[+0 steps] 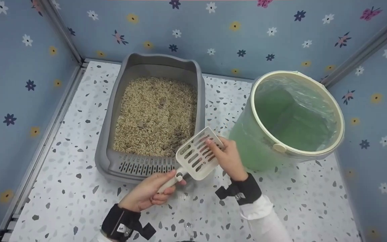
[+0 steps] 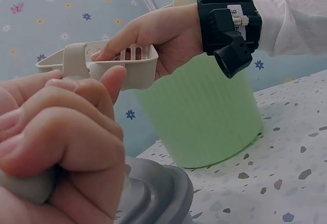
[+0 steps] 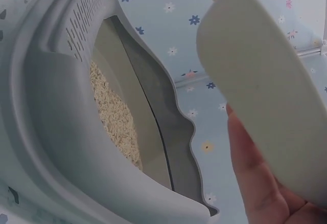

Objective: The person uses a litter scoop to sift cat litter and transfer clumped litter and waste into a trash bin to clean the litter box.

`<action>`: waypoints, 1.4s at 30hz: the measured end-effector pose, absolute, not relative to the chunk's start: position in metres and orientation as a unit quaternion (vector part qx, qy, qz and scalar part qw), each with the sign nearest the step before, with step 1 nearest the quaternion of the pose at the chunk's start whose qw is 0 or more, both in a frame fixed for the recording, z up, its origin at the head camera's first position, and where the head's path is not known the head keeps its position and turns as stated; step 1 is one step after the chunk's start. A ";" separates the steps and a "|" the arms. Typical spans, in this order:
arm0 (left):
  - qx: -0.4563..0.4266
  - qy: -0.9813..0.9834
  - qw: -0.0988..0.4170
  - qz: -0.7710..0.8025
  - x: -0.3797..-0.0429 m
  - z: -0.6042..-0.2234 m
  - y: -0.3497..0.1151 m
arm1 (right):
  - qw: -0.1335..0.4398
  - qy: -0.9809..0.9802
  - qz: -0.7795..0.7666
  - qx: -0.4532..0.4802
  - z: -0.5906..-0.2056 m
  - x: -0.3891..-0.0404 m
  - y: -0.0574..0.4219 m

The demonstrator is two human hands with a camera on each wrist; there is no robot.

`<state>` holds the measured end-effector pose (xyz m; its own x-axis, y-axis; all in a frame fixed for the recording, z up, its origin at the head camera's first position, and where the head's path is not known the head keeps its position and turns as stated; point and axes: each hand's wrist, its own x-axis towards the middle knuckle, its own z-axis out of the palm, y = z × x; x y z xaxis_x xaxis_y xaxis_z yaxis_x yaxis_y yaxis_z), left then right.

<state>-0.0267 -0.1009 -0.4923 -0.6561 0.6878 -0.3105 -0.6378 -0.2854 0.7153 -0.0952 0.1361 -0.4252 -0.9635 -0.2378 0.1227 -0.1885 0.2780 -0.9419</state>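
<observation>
I see the left hand [image 1: 148,192] grip the slotted scoop [image 1: 196,158], fingers round its handle; the right hand [image 1: 229,158] pinches its edge.

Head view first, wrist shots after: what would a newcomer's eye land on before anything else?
Probably the pale slotted litter scoop, its handle gripped by the left hand and its head held by the right hand, near the litter box's front right corner. Next, the green bin with its clear liner on the right, then dark clumps in the tan litter.
</observation>
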 end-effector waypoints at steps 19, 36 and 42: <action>0.117 0.922 -0.037 0.367 -0.021 -0.462 -0.070 | 0.018 0.789 -0.612 -0.053 -0.433 -0.097 0.145; 0.153 0.940 -0.290 0.091 -0.016 -0.489 -0.058 | 0.026 0.786 -0.618 -0.003 -0.461 -0.098 0.148; 0.164 0.943 -0.281 0.077 -0.014 -0.491 -0.060 | 0.026 0.783 -0.621 0.011 -0.469 -0.094 0.148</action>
